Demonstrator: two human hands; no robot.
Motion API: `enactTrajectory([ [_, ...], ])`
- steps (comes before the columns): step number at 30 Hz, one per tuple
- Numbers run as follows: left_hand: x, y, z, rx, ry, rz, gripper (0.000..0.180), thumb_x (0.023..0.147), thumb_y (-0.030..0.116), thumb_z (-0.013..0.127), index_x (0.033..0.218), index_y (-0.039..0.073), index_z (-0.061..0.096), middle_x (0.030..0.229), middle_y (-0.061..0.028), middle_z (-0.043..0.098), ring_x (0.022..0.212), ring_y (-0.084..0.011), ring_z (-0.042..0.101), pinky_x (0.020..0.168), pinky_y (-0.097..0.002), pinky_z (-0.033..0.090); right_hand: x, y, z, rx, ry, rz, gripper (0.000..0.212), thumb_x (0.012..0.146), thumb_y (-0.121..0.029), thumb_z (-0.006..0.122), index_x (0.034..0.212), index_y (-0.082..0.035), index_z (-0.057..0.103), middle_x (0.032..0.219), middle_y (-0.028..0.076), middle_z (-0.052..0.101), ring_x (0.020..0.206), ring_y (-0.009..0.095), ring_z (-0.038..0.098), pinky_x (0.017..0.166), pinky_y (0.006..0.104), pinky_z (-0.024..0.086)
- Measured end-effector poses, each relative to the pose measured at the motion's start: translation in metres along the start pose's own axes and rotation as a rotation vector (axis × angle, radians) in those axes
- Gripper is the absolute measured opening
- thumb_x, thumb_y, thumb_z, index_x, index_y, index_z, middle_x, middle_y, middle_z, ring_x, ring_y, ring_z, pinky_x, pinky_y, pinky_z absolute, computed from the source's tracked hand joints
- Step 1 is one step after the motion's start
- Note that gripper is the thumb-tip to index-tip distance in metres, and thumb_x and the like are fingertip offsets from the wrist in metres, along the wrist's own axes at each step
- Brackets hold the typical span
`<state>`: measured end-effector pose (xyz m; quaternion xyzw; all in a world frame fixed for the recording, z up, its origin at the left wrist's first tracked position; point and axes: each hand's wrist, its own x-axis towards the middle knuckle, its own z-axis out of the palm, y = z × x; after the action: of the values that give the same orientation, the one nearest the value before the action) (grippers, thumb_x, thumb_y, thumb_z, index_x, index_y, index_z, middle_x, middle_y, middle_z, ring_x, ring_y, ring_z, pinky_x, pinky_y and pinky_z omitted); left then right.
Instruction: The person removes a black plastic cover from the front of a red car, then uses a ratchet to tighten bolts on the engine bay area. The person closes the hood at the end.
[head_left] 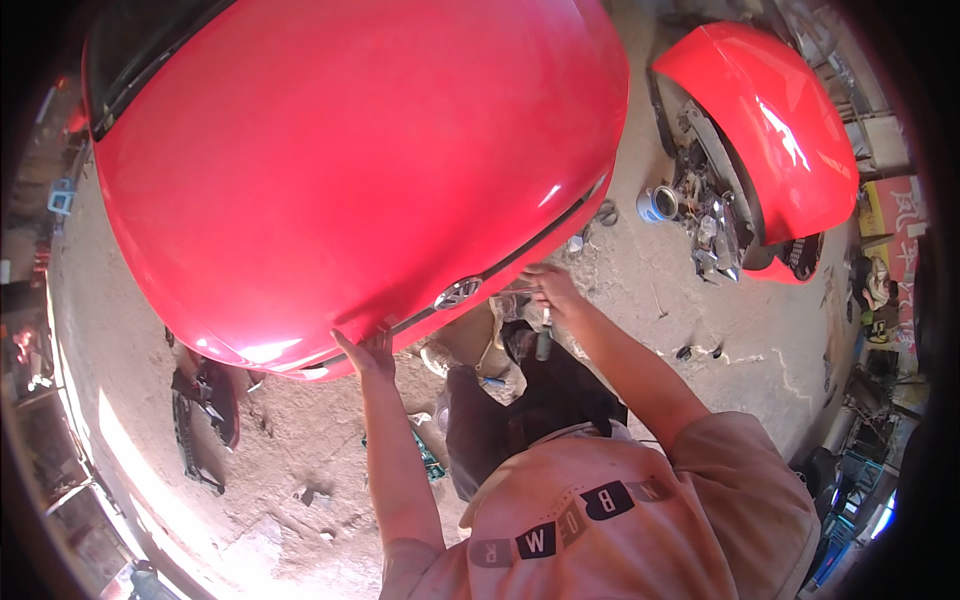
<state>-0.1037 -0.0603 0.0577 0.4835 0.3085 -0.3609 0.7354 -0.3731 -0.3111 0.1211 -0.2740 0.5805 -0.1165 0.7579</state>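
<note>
A red car hood (pixel 350 170) fills the upper left, with a round chrome emblem (pixel 458 293) in the dark strip along its near edge. My left hand (pixel 370 352) rests on that edge, left of the emblem, fingers spread. My right hand (pixel 552 289) is to the right of the emblem, close to the edge, fingers curled. A slim hand tool with a greyish handle (pixel 544 338) hangs down from it; its exact kind is too small to tell. What lies under the hood's edge is hidden.
A detached red bumper (pixel 780 130) lies at the right, beside loose car parts (pixel 715 235) and a blue tin (pixel 657 204). Black plastic trim (pixel 205 415) lies on the rough concrete floor at the left. Cluttered shelving (pixel 860 430) lines the far right.
</note>
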Motion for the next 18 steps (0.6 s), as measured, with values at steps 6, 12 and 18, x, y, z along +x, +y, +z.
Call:
enactTrajectory([
  [6, -0.006, 0.001, 0.012, 0.159, 0.089, -0.035, 0.104, 0.084, 0.089, 0.043, 0.140, 0.002, 0.049, 0.131, -0.0184, 0.058, 0.108, -0.0287, 0.063, 0.106, -0.0505, 0.047, -0.015, 0.002, -0.114, 0.000, 0.266, 0.011, 0.019, 0.087, -0.005, 0.057, 0.105, -0.004, 0.063, 0.068, -0.003, 0.040, 0.052, 0.007, 0.036, 0.044, 0.0249, 0.028],
  [12, -0.019, 0.016, 0.010, 0.396, 0.219, 0.015, 0.102, 0.086, 0.086, 0.045, 0.130, -0.005, 0.056, 0.113, -0.0232, 0.067, 0.096, -0.0271, 0.070, 0.080, -0.0459, 0.059, -0.064, 0.030, -0.161, 0.117, 0.443, -0.047, 0.027, 0.087, -0.005, 0.055, 0.113, -0.004, 0.063, 0.082, 0.002, 0.056, 0.051, 0.007, 0.036, 0.042, 0.0238, 0.028],
  [18, -0.037, 0.056, 0.010, 0.840, 0.002, 0.172, 0.071, 0.097, 0.063, 0.054, 0.085, -0.006, 0.067, 0.067, -0.0140, 0.068, 0.057, -0.0227, 0.068, 0.051, -0.0325, 0.054, -0.101, 0.076, -0.193, 0.210, 0.521, -0.021, 0.033, 0.088, -0.004, 0.052, 0.120, -0.002, 0.060, 0.096, 0.006, 0.062, 0.051, 0.007, 0.035, 0.041, 0.0233, 0.029],
])
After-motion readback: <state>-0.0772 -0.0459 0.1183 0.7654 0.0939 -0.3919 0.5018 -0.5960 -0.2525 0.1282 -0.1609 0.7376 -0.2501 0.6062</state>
